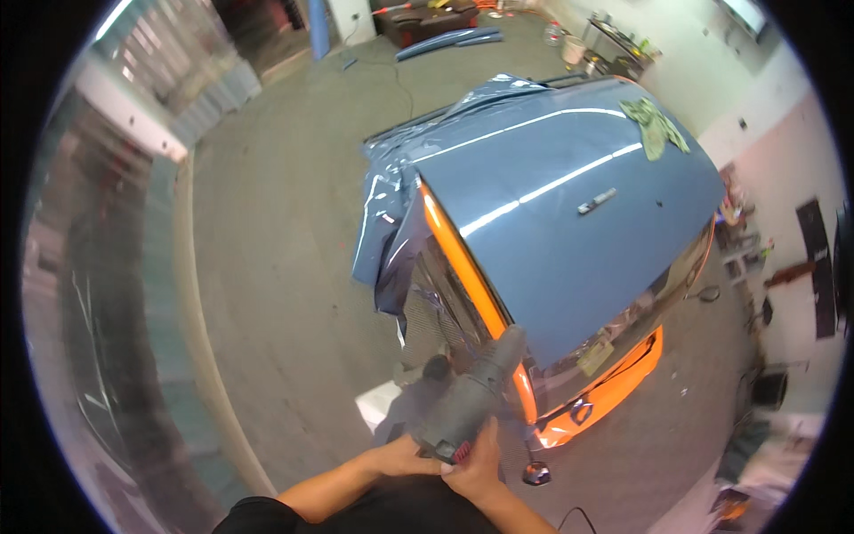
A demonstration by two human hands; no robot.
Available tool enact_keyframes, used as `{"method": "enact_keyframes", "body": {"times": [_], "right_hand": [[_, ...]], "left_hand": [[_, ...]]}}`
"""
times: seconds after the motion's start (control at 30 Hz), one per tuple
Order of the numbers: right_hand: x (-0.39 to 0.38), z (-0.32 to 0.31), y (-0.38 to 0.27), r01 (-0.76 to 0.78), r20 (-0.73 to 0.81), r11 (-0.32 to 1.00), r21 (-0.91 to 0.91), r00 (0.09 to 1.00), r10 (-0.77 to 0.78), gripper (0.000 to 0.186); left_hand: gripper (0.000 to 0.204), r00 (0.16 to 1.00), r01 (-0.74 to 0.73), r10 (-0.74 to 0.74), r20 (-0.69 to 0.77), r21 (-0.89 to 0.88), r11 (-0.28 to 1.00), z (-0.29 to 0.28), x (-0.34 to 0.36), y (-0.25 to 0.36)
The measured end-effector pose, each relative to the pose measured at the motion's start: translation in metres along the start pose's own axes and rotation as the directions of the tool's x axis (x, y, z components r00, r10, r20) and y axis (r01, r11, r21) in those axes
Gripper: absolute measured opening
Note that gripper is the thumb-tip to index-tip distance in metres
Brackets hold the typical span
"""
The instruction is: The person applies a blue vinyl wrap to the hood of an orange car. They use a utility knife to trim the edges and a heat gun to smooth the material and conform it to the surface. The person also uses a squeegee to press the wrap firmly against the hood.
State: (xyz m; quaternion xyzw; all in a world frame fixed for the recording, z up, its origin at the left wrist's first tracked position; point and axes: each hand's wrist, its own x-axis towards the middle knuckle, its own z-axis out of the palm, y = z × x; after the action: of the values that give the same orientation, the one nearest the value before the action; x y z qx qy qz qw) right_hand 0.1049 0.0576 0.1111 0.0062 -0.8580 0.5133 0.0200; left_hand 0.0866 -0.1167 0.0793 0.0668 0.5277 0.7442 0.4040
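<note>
A dark grey heat gun (476, 392) slants up and away from my body, its nozzle over the orange strip (463, 267) along the car's edge. At its rear end, my left hand (402, 456) is closed against the gun, its fingers partly hidden underneath. My right hand (479, 461) is closed on the gun's right side. Beyond the nozzle, glossy blue-grey film (569, 240) covers the broad car panel. Loose, wrinkled film (382, 222) hangs over the panel's left end.
On the panel lie a green cloth (656, 129) and a small flat tool (597, 201). An orange body part (609, 392) juts out at the right. A blurred dark shape (418, 392) is left of the gun. Shelving (614, 49) stands at the far wall.
</note>
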Motion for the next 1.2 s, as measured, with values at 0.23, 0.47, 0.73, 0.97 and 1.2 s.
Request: {"method": "enact_keyframes", "body": {"times": [0.23, 0.47, 0.73, 0.97, 1.2], "right_hand": [[0.039, -0.004, -0.013, 0.209, 0.554, 0.943, -0.26, 0.832, -0.032, 0.068], [0.127, -0.068, 0.04, 0.011, -0.008, 0.659, -0.752, 1.0, -0.025, 0.04], [0.206, -0.04, 0.062, -0.17, 0.035, 0.613, -0.771, 0.951, 0.308, 0.047], [0.336, 0.025, 0.05, -0.036, 0.128, 0.575, -0.817, 0.962, 0.242, 0.054], [0.386, 0.051, 0.034, -0.09, 0.211, 0.673, -0.735, 0.912, 0.352, 0.051]], "left_hand": [[0.039, 0.817, -0.279, 0.261, -0.514, 0.043, 0.959, -0.018, 0.02, -0.025], [0.037, 0.796, -0.282, 0.125, -0.593, -0.18, 0.942, -0.066, 0.029, -0.016], [0.034, 0.779, -0.266, 0.038, -0.626, -0.276, 0.924, -0.106, 0.061, 0.009], [0.043, 0.659, -0.458, 0.135, -0.74, -0.253, 0.852, -0.137, 0.079, 0.027], [0.042, 0.668, -0.468, 0.165, -0.725, -0.238, 0.851, -0.168, 0.086, 0.04]]}}
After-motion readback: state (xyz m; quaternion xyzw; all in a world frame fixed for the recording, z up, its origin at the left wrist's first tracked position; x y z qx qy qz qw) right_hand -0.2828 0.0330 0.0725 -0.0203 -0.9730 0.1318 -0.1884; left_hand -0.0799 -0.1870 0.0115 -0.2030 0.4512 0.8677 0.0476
